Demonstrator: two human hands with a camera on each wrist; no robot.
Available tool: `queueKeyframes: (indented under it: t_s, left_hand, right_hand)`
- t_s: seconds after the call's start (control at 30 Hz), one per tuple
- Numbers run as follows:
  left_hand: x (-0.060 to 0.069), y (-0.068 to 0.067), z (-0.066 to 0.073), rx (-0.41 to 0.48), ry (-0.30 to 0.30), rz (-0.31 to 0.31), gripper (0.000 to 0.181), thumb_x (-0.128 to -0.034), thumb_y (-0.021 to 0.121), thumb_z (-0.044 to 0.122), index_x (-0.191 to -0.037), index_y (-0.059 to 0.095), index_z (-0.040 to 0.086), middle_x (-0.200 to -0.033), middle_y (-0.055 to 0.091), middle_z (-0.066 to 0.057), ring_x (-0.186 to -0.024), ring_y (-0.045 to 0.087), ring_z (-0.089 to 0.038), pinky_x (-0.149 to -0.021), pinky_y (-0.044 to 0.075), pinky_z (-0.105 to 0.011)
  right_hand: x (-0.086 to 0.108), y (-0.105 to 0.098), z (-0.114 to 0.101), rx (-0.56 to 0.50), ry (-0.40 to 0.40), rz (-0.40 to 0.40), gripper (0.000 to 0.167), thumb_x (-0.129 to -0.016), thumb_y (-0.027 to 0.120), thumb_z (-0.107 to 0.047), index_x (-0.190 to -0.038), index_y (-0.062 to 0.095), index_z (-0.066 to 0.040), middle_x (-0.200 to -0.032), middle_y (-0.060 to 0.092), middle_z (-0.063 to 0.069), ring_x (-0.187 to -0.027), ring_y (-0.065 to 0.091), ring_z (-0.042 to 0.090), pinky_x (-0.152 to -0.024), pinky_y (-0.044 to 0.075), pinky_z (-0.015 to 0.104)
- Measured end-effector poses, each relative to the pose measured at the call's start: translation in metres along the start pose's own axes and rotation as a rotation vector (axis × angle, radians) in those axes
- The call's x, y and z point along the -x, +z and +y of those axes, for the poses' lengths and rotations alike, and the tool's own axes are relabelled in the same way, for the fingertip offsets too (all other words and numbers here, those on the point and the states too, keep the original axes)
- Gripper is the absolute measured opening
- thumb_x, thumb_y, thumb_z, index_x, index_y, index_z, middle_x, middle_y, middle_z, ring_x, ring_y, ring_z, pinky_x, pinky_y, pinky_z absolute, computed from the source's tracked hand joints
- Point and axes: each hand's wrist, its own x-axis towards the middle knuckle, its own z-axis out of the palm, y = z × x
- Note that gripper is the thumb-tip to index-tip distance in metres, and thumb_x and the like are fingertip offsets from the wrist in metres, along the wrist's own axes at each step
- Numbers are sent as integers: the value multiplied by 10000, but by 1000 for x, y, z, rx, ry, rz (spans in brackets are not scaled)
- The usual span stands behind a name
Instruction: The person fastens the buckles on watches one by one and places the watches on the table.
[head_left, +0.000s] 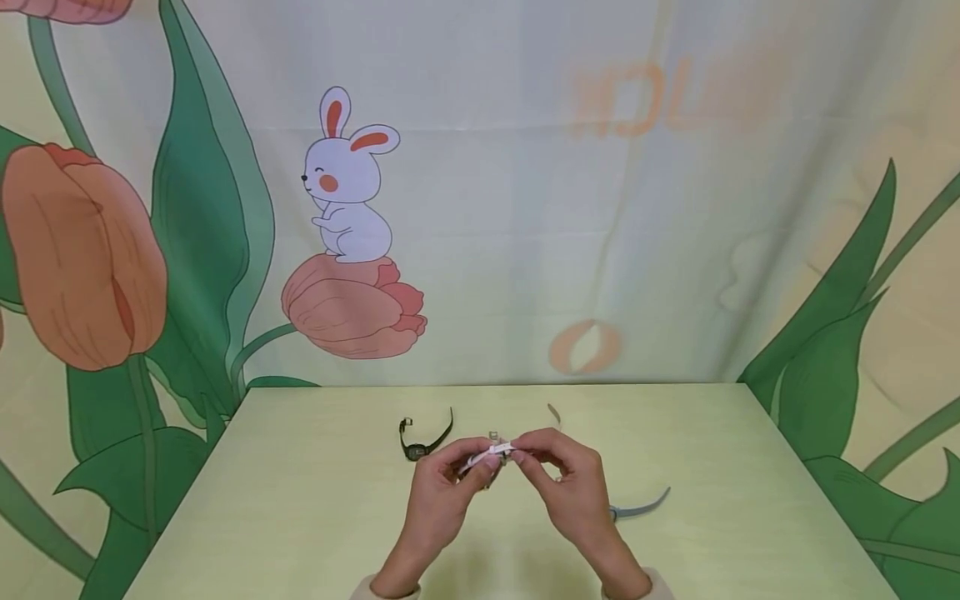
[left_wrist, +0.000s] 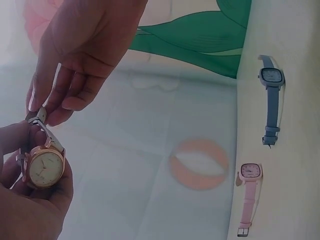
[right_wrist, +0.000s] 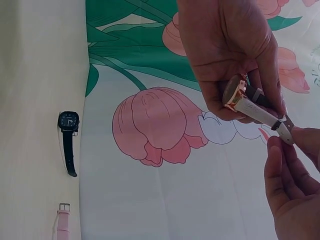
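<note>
A watch with a rose-gold round case (left_wrist: pixel 45 169) and a white strap (right_wrist: pixel 256 111) is held up between both hands. The left hand (head_left: pixel 442 498) grips the watch, its case in front of the curled fingers in the left wrist view. Thumb and fingers of the right hand (head_left: pixel 566 492) pinch the strap's end, beside the buckle (right_wrist: pixel 288 122). The strap's two ends meet there; whether the end passes through the buckle cannot be told.
On the table (head_left: pixel 300 517) lie a black watch (head_left: pixel 417 451) at the back left, a pink watch (left_wrist: pixel 251 171) behind the hands and a blue-grey watch (left_wrist: pixel 272 76) to the right. A printed curtain (head_left: pixel 480 192) hangs behind the table.
</note>
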Motion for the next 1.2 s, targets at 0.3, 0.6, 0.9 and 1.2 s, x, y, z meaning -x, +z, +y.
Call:
queueKeyframes:
  t_s: [0.3,0.6,0.9,1.2]
  left_hand:
    - [0,1,1,10,-12,2,188,-906,704,133,-1063,712,31,-1015,700,-157,-775,632,-67,-680,552,-216]
    - [-1,2,2,17,-23,3,197,-906,705,148,-1060,712,26,-970,701,-125,-742,634,-71,-676,552,-221]
    - [-1,1,3,34,-8,-7,212,-914,694,129,-1079,702,-3,-1023,699,-140,-774,637,-67,-672,542,-208]
    - [-1,1,4,45,-39,6,187,-908,698,111,-1070,707,17,-1047,697,-179,-802,661,-74,-685,567,-219]
  right_hand:
    - [-1,0,1,1,-8,-7,219,-828,722,74,-998,725,-64,-910,722,117,-832,671,60,-743,567,204]
    - [1,2,1,-18,29,23,214,-831,712,81,-1002,728,-47,-912,733,137,-834,685,36,-726,575,213]
    - [1,4,2,-27,-23,16,240,-806,719,116,-994,748,-30,-895,732,128,-858,686,51,-727,568,205]
    - [4,7,0,-13,63,26,208,-838,723,54,-1027,715,-32,-936,731,141,-826,671,33,-737,569,210]
